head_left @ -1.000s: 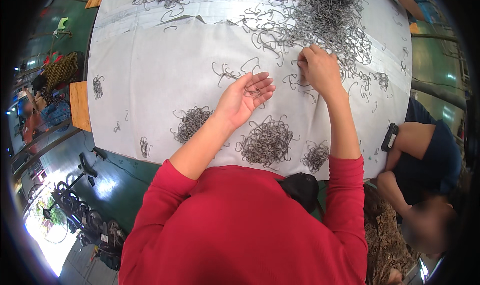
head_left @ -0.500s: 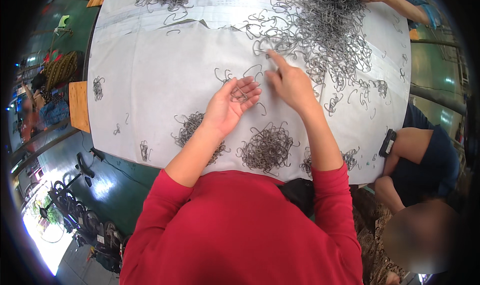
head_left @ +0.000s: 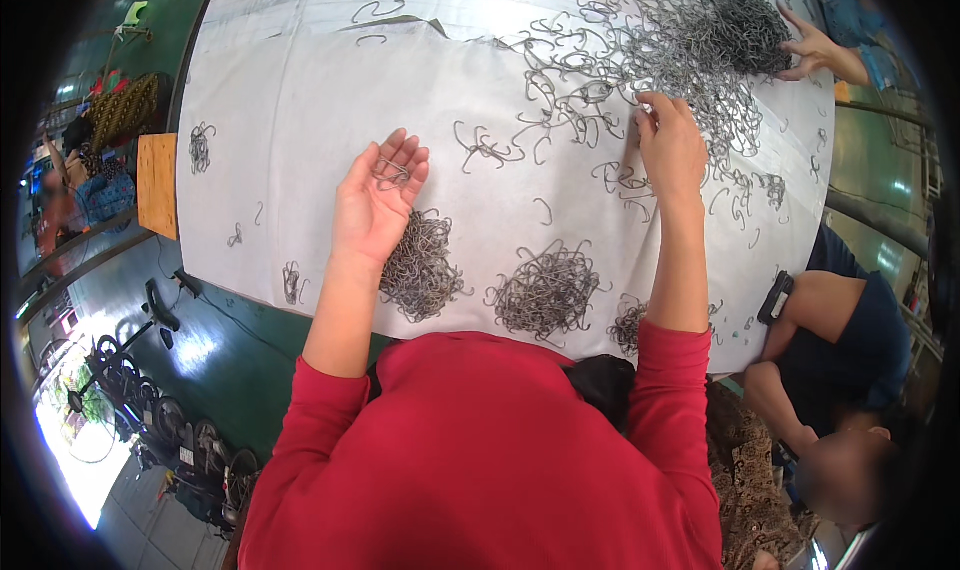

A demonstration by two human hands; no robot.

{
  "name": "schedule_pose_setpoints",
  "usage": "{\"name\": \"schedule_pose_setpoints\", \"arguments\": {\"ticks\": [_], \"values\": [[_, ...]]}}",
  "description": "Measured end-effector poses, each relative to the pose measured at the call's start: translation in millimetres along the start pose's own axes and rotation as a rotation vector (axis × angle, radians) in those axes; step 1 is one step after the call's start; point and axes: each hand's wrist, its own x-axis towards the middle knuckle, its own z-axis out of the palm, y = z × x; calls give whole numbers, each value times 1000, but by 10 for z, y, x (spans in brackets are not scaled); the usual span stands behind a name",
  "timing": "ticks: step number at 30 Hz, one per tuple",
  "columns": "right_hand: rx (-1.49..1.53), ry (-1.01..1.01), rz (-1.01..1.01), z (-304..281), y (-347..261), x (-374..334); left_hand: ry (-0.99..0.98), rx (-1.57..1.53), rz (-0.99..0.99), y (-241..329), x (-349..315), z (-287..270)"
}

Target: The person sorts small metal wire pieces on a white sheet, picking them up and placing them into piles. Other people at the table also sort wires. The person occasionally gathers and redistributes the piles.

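Cupping your left hand [head_left: 373, 208] upward, unclosed, likely stops hooks [head_left: 393, 175] spilling; whether your right hand [head_left: 673, 155] grips any is unclear.

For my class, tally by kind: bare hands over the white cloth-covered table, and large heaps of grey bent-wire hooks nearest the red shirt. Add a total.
Red-sleeved person's bare hands (left hand, right hand): 2
Blue-sleeved person's bare hand: 1
Large rounded heaps of grey bent-wire hooks: 2
Total: 5
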Motion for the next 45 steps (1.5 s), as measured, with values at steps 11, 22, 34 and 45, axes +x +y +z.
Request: {"name": "schedule_pose_setpoints", "arguments": {"ticks": [11, 22, 34, 45], "values": [[55, -237, -322, 182, -345, 295, -7, -35, 61, 151, 1, -116], [230, -207, -142, -91, -207, 182, 57, 26, 97, 128, 11, -155], [839, -538, 263, -352, -45, -572, 88, 45, 115, 102, 178, -300], [360, -338, -68, -120, -93, -570, 62, 98, 93, 116, 215, -315]]}}
